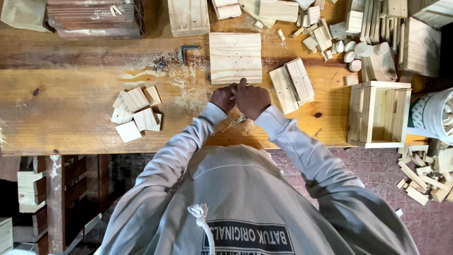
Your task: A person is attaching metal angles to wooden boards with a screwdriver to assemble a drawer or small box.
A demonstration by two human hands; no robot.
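My left hand [222,98] and my right hand [252,100] are pressed together over the wooden workbench [71,127]. Both sit at the near edge of a square pale wooden board [235,57] dotted with small holes. The fingers of both hands are curled, and the right index finger reaches forward to touch the board's edge. Whatever lies between the fingers is hidden. Grey sleeves cover both arms.
A heap of small wooden squares [137,112] lies to the left. Two short planks [292,84] rest to the right, and a slatted wooden crate [377,113] beyond them. Screws [161,63] and a bent metal key [187,51] lie behind. A white bucket [434,115] stands at far right, with wood offcuts [424,177] on the floor.
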